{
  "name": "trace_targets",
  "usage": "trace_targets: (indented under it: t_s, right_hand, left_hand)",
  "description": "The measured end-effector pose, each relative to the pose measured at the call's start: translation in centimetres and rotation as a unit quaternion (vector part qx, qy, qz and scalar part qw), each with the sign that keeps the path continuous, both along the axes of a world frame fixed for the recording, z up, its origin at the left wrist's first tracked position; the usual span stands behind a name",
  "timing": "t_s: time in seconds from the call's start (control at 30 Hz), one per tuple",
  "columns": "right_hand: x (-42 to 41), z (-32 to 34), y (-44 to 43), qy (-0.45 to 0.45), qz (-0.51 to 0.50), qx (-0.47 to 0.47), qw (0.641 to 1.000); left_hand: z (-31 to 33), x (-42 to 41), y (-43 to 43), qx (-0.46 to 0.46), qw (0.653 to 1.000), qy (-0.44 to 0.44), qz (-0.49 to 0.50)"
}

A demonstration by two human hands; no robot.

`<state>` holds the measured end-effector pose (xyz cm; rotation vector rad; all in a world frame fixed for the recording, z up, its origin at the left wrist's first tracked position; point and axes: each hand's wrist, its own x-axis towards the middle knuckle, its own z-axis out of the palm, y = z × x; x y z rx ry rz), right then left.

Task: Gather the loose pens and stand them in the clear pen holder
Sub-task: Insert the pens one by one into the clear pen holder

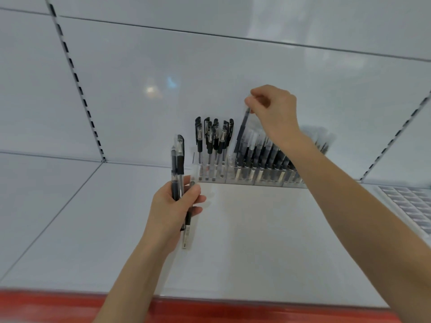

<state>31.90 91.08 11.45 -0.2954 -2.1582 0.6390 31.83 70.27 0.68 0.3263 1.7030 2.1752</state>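
My left hand (173,207) grips a small bundle of black-and-clear pens (178,164), held upright above the white shelf. My right hand (274,108) is raised near the back wall and pinches the top end of a dark pen (242,134), whose lower end reaches into the clear pen holder (258,177). That holder stands against the back wall and carries a row of dark pens leaning to the right. To its left, a second clear holder (211,174) has several black-capped pens (213,136) standing upright.
The white shelf (268,241) has a red front strip (70,306). Slotted uprights (77,78) run up the white back panel. A clear tray of small compartments (410,206) sits at the right edge.
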Motion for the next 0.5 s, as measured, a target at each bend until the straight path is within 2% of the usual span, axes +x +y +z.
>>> trace_targets:
  t_s: [0.5]
  right_hand:
    - [-1.3,-0.4,0.6,-0.033,0.027,0.014,0.999]
  left_hand:
    - [0.6,0.5,0.0,0.026,0.999,-0.03,0.007]
